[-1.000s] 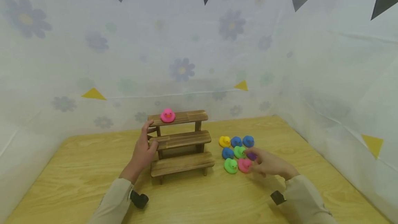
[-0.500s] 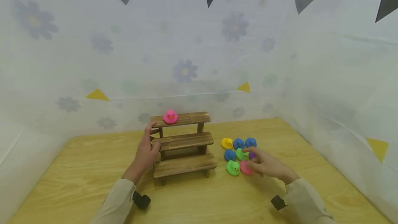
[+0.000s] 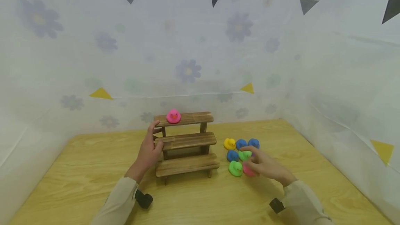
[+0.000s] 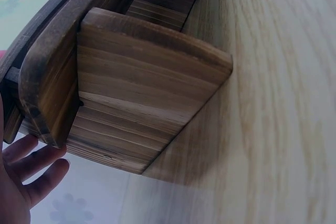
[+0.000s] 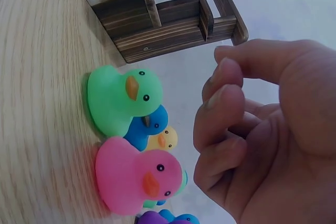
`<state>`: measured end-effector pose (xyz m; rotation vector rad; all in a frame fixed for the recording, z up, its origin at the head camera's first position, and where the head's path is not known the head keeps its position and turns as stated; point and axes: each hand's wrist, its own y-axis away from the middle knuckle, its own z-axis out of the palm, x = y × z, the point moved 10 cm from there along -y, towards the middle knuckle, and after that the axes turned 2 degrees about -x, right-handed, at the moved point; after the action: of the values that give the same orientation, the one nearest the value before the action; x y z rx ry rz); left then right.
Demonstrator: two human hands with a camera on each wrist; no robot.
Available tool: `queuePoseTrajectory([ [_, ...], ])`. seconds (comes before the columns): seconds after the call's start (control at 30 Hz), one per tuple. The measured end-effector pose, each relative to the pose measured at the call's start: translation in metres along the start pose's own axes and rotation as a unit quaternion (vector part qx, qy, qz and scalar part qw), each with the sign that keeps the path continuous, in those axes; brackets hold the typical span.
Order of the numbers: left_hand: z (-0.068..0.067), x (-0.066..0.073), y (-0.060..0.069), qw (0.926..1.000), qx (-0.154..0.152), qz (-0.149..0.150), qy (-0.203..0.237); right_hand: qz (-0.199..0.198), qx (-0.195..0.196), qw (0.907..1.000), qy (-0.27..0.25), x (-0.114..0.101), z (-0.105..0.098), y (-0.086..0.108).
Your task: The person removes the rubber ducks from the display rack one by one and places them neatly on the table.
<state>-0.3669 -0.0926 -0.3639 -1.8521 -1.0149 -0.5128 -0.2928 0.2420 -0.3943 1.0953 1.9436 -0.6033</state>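
Observation:
My left hand (image 3: 148, 150) grips the left end of a three-tier wooden stand (image 3: 187, 164). Its thumb lies on the middle tier, and fingertips touch a tier's end in the left wrist view. A pink rubber duck (image 3: 173, 116) sits on the top tier. To the right, my right hand (image 3: 268, 164) hovers over a cluster of ducks, fingers loosely bent and holding nothing. Nearest it are a pink duck (image 5: 126, 179), partly covered in the head view, and a green duck (image 3: 235, 168). A purple duck (image 5: 163, 219) shows at the bottom of the right wrist view.
Behind these stand a yellow duck (image 3: 229, 144), several blue ducks (image 3: 232, 156) and another green duck (image 3: 244, 155). Everything is on a wood-grain table (image 3: 93, 169). Flower-patterned white sheeting (image 3: 156, 44) encloses its back and sides.
The head view has shifted slightly. My right hand has drifted a little left over the ducks, covering more of the near pink one and the purple one. The left hand keeps its place on the stand.

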Motion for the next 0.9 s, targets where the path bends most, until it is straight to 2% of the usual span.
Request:
queuePoseTrajectory([
  [0.47,0.003,0.001,0.000,1.0000,-0.003,-0.002,0.007,-0.029,0.006,0.9995,0.014,-0.012,0.005,-0.014],
  [0.73,0.003,0.000,0.001,1.0000,-0.004,-0.001,0.008,-0.062,0.010,0.9975,0.033,-0.030,0.005,-0.028],
  [0.9,0.001,0.002,0.000,1.0000,-0.001,0.004,0.000,-0.064,0.021,0.9975,0.018,-0.041,0.006,-0.038],
])
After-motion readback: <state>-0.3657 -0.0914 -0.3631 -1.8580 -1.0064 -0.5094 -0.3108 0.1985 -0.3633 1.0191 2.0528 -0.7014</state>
